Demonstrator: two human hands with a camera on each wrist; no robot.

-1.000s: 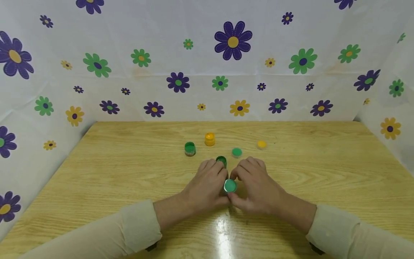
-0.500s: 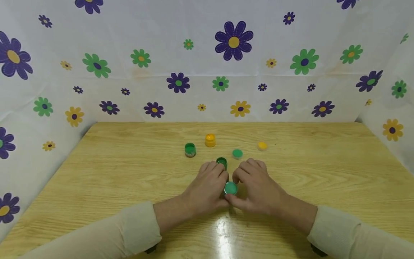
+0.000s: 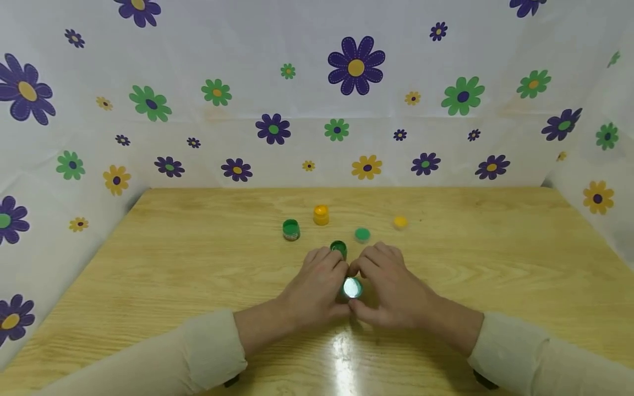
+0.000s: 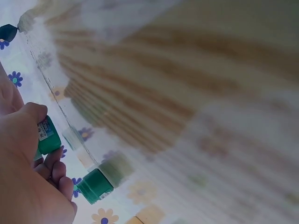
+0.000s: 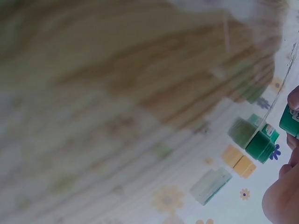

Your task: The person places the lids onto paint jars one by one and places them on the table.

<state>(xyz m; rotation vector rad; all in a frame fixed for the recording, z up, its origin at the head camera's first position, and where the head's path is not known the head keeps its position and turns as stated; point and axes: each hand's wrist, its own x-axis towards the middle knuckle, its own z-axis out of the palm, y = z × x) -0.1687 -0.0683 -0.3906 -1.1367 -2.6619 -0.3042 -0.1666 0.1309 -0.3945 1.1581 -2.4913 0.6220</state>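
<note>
In the head view my left hand (image 3: pixel 317 283) and right hand (image 3: pixel 388 289) meet around a small green paint jar, seen from above by its pale green lid (image 3: pixel 352 287), which catches bright glare. The left wrist view has my left thumb and fingers gripping the labelled green jar (image 4: pixel 49 135). My right thumb and forefinger pinch at the lid's rim; the right wrist view catches only part of this jar (image 5: pixel 290 121) between those fingers. Just beyond the left knuckles stands an uncapped dark green jar (image 3: pixel 339 248), partly hidden by the hand.
Farther back are another uncapped green jar (image 3: pixel 291 229) and an orange-yellow jar (image 3: pixel 321 215). A loose green lid (image 3: pixel 362 235) and a yellow lid (image 3: pixel 400 222) lie to their right on the wooden table (image 3: pixel 198 247). A flowered white cloth (image 3: pixel 307 104) hangs behind.
The held jar's lid has turned from plain green to glaring white, as if tilted slightly. My right forefinger has edged left toward the left hand. Other jars and lids stay put.
</note>
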